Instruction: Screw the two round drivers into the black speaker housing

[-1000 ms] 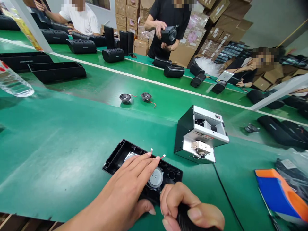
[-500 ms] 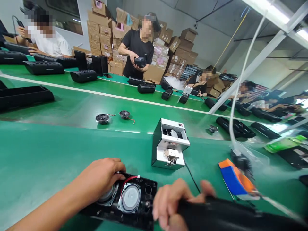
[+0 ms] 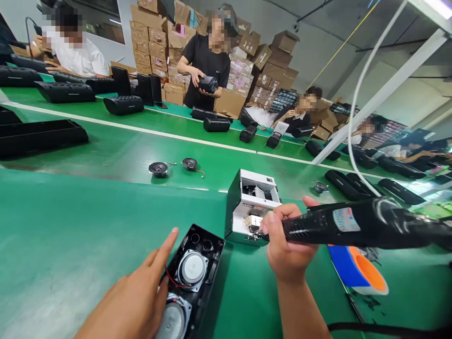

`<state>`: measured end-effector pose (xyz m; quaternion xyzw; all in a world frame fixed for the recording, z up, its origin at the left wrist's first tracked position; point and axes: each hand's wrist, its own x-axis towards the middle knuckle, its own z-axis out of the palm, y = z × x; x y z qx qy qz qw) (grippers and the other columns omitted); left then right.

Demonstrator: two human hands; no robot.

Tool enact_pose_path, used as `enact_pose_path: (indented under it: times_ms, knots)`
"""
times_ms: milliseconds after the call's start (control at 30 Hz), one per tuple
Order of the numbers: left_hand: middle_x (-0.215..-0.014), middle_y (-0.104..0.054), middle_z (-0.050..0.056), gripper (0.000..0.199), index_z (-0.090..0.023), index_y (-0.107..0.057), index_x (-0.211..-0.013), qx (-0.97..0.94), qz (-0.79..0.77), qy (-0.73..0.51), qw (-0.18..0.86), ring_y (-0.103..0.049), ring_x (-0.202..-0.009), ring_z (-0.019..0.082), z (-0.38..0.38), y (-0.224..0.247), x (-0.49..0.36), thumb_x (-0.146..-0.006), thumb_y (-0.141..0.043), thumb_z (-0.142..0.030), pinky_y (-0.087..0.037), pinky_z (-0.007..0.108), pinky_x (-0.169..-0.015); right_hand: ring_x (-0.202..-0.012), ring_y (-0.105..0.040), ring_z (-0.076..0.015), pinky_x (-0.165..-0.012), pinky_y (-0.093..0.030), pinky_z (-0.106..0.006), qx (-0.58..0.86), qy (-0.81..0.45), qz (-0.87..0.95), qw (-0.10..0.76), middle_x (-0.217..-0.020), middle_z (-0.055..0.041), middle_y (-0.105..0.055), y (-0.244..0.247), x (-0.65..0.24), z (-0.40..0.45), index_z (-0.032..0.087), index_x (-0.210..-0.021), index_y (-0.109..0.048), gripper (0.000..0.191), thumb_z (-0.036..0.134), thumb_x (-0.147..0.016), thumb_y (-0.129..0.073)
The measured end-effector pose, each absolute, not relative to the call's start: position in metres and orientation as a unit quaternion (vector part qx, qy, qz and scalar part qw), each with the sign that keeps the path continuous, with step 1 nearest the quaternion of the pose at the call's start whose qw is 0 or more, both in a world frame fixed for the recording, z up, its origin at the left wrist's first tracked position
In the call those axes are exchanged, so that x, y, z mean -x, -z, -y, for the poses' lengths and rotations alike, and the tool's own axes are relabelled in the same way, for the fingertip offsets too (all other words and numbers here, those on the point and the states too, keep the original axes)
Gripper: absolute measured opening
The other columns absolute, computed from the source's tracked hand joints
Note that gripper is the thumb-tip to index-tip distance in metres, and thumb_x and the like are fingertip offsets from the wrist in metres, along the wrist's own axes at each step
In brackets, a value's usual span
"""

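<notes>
Right hand [image 3: 289, 245] gripped electric screwdriver [image 3: 353, 226], tip at screw feeder [image 3: 252, 207]; left hand [image 3: 141, 292], fingers open, steadied speaker housing [image 3: 197, 278]; screw pickup judged underway; next needs tip aligned over housing.

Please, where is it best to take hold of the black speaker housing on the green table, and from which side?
Probably by the long outer edges of the black speaker housing, near its far end, coming from above. It lies flat and open side up, and the speaker drivers and red wire fill its middle. The left hand rests at its left edge; the right hand holds the electric screwdriver.
</notes>
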<state>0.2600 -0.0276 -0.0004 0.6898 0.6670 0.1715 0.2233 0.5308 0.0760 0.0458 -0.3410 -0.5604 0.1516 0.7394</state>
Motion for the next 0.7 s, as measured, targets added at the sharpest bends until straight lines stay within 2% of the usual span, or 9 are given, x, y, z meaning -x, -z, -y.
enact_pose_path:
  times_ms: [67,133,233,367,433,500,567,633,700]
  knots:
    - [-0.172,-0.062,0.003,0.075,-0.043,-0.025,-0.183,-0.695,-0.644,-0.177,0.268,-0.088,-0.106,0.029,0.034,0.005,-0.27,-0.111,-0.035,-0.024,-0.069,0.032,-0.078,-0.062,-0.058,-0.0157,-0.062,-0.054,-0.031,0.349,-0.167,0.552,0.739,-0.083,0.0079,-0.061,-0.047,-0.531,-0.077,0.028,-0.14,-0.051,0.056,0.021,-0.096,-0.083]
    - [-0.182,-0.048,-0.002,0.072,-0.049,-0.031,-0.18,-0.693,-0.627,-0.19,0.301,-0.086,-0.115,0.028,0.039,0.011,-0.276,-0.112,-0.032,-0.024,-0.07,0.033,-0.085,-0.06,-0.057,-0.0148,-0.06,-0.053,-0.029,0.355,-0.189,0.543,0.737,-0.082,0.0083,-0.062,-0.049,-0.532,-0.076,0.028,-0.141,-0.052,0.056,0.022,-0.096,-0.084]
    - [-0.183,-0.046,-0.004,0.068,-0.05,-0.044,-0.175,-0.669,-0.634,-0.216,0.322,-0.081,-0.129,0.028,0.043,0.022,-0.279,-0.113,-0.031,-0.025,-0.07,0.035,-0.099,-0.055,-0.056,-0.0141,-0.054,-0.052,-0.027,0.369,-0.247,0.532,0.721,-0.081,0.0082,-0.062,-0.051,-0.531,-0.07,0.027,-0.145,-0.052,0.059,0.022,-0.096,-0.085]
    - [-0.179,-0.049,-0.001,0.067,-0.049,-0.043,-0.175,-0.645,-0.63,-0.233,0.364,-0.079,-0.131,0.027,0.047,0.022,-0.284,-0.113,-0.032,-0.025,-0.064,0.042,-0.114,-0.053,-0.053,-0.0131,-0.052,-0.053,-0.024,0.357,-0.304,0.518,0.716,-0.078,0.0097,-0.06,-0.06,-0.522,-0.043,0.034,-0.153,-0.048,0.067,0.019,-0.098,-0.084]
    - [-0.18,-0.047,0.002,0.069,-0.046,-0.042,-0.176,-0.633,-0.632,-0.228,0.385,-0.078,-0.13,0.028,0.048,0.016,-0.289,-0.112,-0.03,-0.024,-0.06,0.048,-0.121,-0.052,-0.049,-0.0119,-0.054,-0.054,-0.024,0.332,-0.308,0.519,0.725,-0.075,0.0101,-0.057,-0.068,-0.519,-0.024,0.037,-0.141,-0.058,0.052,0.016,-0.1,-0.082]
    - [-0.183,-0.04,0.006,0.07,-0.042,-0.039,-0.178,-0.622,-0.637,-0.214,0.403,-0.077,-0.132,0.03,0.05,0.01,-0.294,-0.111,-0.029,-0.024,-0.057,0.054,-0.122,-0.047,-0.044,-0.0113,-0.051,-0.053,-0.024,0.306,-0.326,0.542,0.712,-0.069,0.0094,-0.05,-0.074,-0.518,-0.006,0.031,-0.11,-0.066,0.021,0.02,-0.103,-0.083]
    - [-0.186,-0.033,0.008,0.07,-0.041,-0.034,-0.179,-0.613,-0.638,-0.202,0.419,-0.076,-0.132,0.032,0.051,0.005,-0.299,-0.111,-0.028,-0.026,-0.057,0.058,-0.122,-0.043,-0.04,-0.0115,-0.047,-0.052,-0.028,0.291,-0.36,0.569,0.679,-0.064,0.0085,-0.044,-0.074,-0.518,0.009,0.026,-0.087,-0.06,0.031,0.029,-0.107,-0.083]
    - [-0.187,-0.03,0.008,0.07,-0.042,-0.033,-0.179,-0.607,-0.64,-0.198,0.427,-0.076,-0.131,0.032,0.052,0.002,-0.302,-0.11,-0.028,-0.027,-0.056,0.06,-0.122,-0.042,-0.042,-0.0132,-0.045,-0.052,-0.031,0.281,-0.395,0.589,0.647,-0.063,0.008,-0.043,-0.067,-0.516,0.019,0.026,-0.084,-0.057,0.036,0.034,-0.109,-0.081]
    - [-0.186,-0.03,0.008,0.071,-0.041,-0.033,-0.179,-0.605,-0.64,-0.193,0.433,-0.075,-0.132,0.032,0.052,0.0,-0.302,-0.11,-0.029,-0.027,-0.054,0.061,-0.123,-0.043,-0.046,-0.0149,-0.045,-0.053,-0.032,0.276,-0.412,0.592,0.635,-0.065,0.0074,-0.046,-0.056,-0.509,0.024,0.027,-0.088,-0.057,0.031,0.032,-0.112,-0.077]
